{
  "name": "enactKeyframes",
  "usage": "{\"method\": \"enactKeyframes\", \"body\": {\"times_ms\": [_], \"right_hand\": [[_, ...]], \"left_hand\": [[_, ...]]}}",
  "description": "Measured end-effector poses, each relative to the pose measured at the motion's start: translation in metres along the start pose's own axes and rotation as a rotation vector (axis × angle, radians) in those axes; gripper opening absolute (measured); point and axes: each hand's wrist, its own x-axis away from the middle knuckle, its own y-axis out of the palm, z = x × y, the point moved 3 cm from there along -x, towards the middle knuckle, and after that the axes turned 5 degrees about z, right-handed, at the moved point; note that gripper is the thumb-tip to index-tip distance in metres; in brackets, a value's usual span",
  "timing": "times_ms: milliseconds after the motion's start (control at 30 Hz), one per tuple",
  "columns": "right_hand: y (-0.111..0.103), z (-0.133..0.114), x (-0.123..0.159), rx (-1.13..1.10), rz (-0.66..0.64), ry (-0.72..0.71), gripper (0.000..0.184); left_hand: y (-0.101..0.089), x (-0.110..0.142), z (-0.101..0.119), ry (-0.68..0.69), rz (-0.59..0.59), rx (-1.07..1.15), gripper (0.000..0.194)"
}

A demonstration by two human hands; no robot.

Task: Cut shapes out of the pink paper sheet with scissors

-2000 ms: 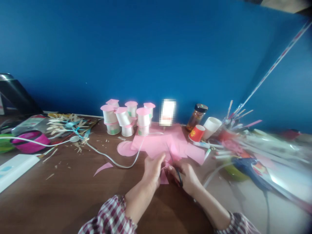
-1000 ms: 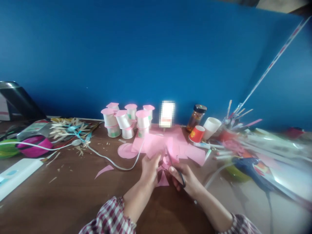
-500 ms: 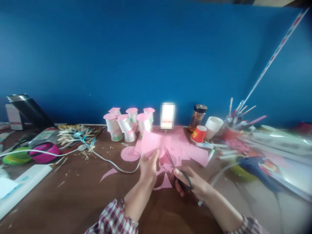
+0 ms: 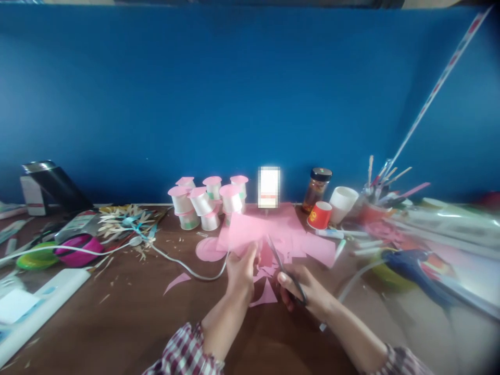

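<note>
My left hand [image 4: 242, 268] pinches a sheet of pink paper [image 4: 246, 229], thumb on top, and holds it up above the table. Closed round the handles of dark scissors [image 4: 299, 289], my right hand [image 4: 302, 286] points their blades up and left at the right edge of that paper. How far the blades are apart I cannot tell. Behind and under the hands lie more pink sheets [image 4: 318, 250]. Small pink scraps [image 4: 265, 297] are on the table between my wrists. Left of my left hand lie pink paper circles [image 4: 210, 249] and a curved offcut [image 4: 177, 282].
Stacked white cups with pink paper tops [image 4: 202, 202] stand at the back. Right of the sheets are a red paper cup [image 4: 319, 215], a white cup [image 4: 344, 202] and a lidded jar [image 4: 318, 190]. A white cable [image 4: 187, 270] crosses the left side; a blue glue gun [image 4: 417, 271] lies right.
The pink paper in my left hand has shifted slightly and lies flatter to the right. The scissors remain in my right hand. The whole view has moved a little.
</note>
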Motion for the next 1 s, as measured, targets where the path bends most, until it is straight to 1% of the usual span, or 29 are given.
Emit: {"method": "enactKeyframes", "body": {"times_ms": [67, 200, 300, 367, 633, 867, 933, 1000], "right_hand": [[0.0, 0.002, -0.002, 0.033, 0.022, 0.018, 0.047], [-0.001, 0.006, -0.003, 0.057, -0.022, 0.046, 0.046], [-0.001, 0.01, -0.003, 0.062, -0.029, 0.064, 0.047], [-0.001, 0.011, -0.003, 0.06, -0.038, 0.072, 0.047], [0.0, 0.009, -0.004, 0.043, -0.012, 0.067, 0.048], [0.002, 0.008, -0.004, 0.036, 0.013, -0.002, 0.047], [0.002, 0.009, -0.004, 0.036, 0.019, -0.002, 0.045], [0.003, 0.009, -0.004, 0.042, 0.031, -0.004, 0.044]], "left_hand": [[0.001, 0.001, -0.003, -0.026, -0.001, -0.002, 0.03], [-0.001, 0.002, -0.005, -0.073, 0.031, 0.018, 0.034], [-0.002, 0.002, -0.004, -0.104, 0.062, 0.041, 0.037], [-0.002, 0.002, -0.004, -0.113, 0.063, 0.059, 0.037], [0.004, 0.005, -0.003, -0.116, -0.034, 0.173, 0.034], [0.006, 0.009, -0.003, -0.142, -0.106, 0.2, 0.032], [0.007, 0.01, -0.004, -0.167, -0.143, 0.195, 0.032], [0.007, 0.013, -0.006, -0.22, -0.154, 0.176, 0.033]]}}
